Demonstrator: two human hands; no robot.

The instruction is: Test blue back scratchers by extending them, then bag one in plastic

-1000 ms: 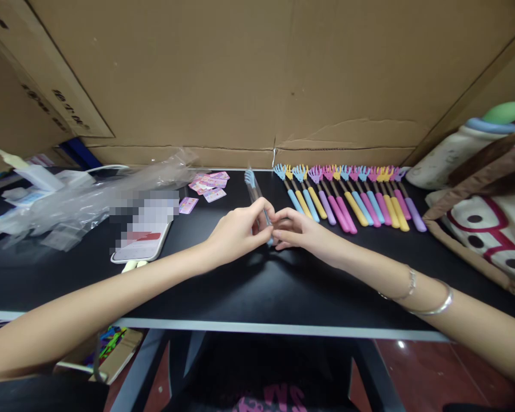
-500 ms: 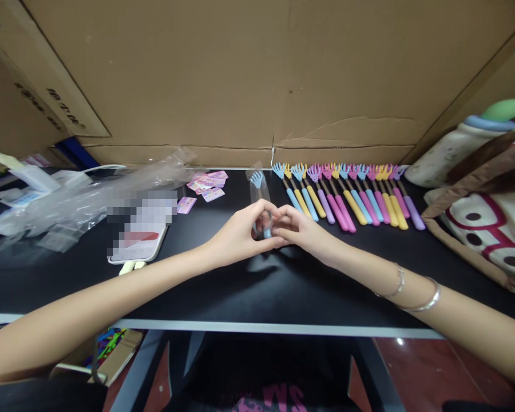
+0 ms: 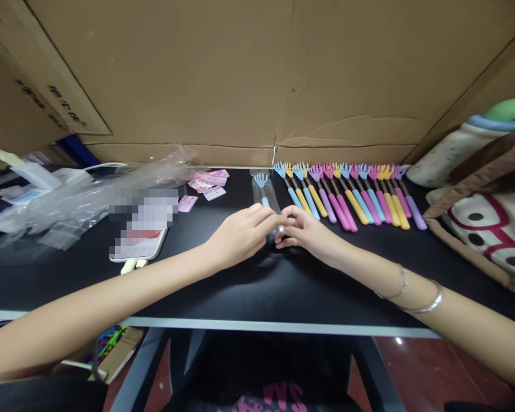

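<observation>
A light blue back scratcher (image 3: 261,181) with a hand-shaped head lies inside a clear plastic bag (image 3: 271,191) on the black desk, head toward the cardboard wall. My left hand (image 3: 244,234) is closed over the handle end, and its fingers reach across to the right. Against its fingertips, my right hand (image 3: 304,229) pinches the near end of the bag. The bag's end and the tip of the handle are mostly hidden between my fingers. To the right of my hands lies a row of blue, yellow, purple and pink back scratchers (image 3: 354,206).
Small printed cards (image 3: 208,180) lie left of the bag. Further left are a phone (image 3: 141,229) with a blurred screen and a heap of clear plastic bags (image 3: 90,200). A brown-trimmed bag (image 3: 476,240) and a bottle-shaped item (image 3: 455,143) are at the right.
My left hand has turned from a rounded grip to lying over the handle end. The bagged back scratcher has shifted slightly, and more of its handle shows.
</observation>
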